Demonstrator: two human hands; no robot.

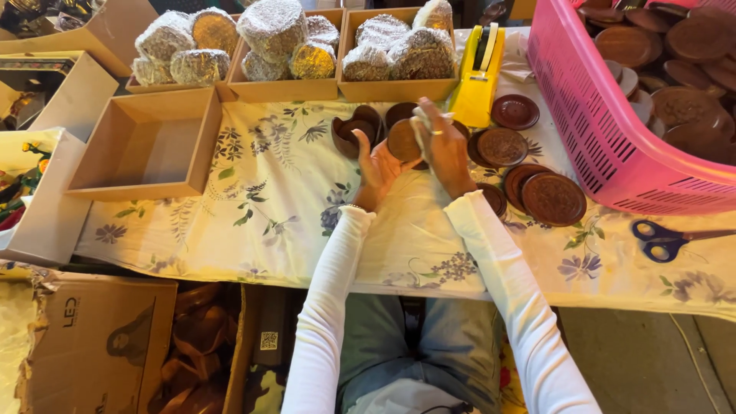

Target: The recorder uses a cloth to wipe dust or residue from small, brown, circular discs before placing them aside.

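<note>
Head view looks down on a big cloth (253, 207) with flowers printed on it, spread over the work top. At the right sits a large pink basket (583, 130) with holes in its walls, full of round brown discs. Far left, a pale box lid (46, 222) leans at the edge. Near it, an open brown box (100, 165) sits on the cloth with nothing inside. Behind it, along the back, three more brown boxes (284, 90) stand in a row, and they hold round bundles in shiny wrap (272, 27). A yellow tape holder (477, 84) stands just right of that row. Blue scissors (663, 239) lie on the cloth below the basket. More brown discs (553, 198) lie flat on the cloth near the hands, some on top of each other. Two arms in long white sleeves reach up the middle. The left hand (377, 165) has its palm up and its fingers curled under a small round brown disc (402, 142), holding it off the cloth between both hands. The right hand (443, 149) wears a ring and presses a bit of white cloth (420, 119) on the disc, with its fingers close together and bent around it.
</note>
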